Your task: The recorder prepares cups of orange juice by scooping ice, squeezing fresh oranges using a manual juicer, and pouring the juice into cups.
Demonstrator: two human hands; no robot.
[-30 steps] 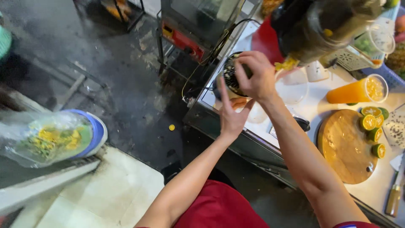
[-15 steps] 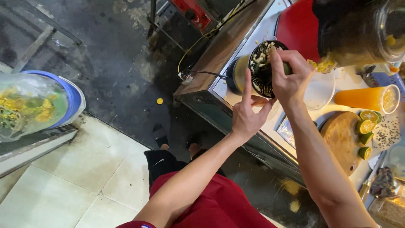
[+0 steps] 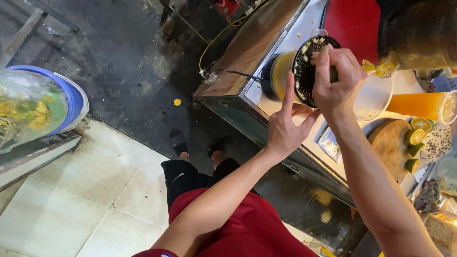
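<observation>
The fingertips of the right hand (image 3: 337, 78) curl down over the upper rim of a round black strainer disc (image 3: 307, 69), thumb and fingers closed on its edge so the disc stands tilted on its side, its perforated face flecked with pale pulp. Behind the disc sits a yellow juicer bowl (image 3: 278, 74), lying against the steel counter top (image 3: 252, 43). The left hand (image 3: 285, 126) is just below, its index finger stretched straight up and touching the disc's lower face, thumb spread out to the side, the other fingers folded loosely; it grasps nothing. Both forearms run down and outward from the wrists toward the red shirt (image 3: 252, 228). To the right stand a clear cup of orange juice (image 3: 421, 105) and a round wooden board (image 3: 388, 147) with halved limes (image 3: 415, 138). At far left a blue bin (image 3: 71, 102) lined with a clear bag holds fruit scraps.
</observation>
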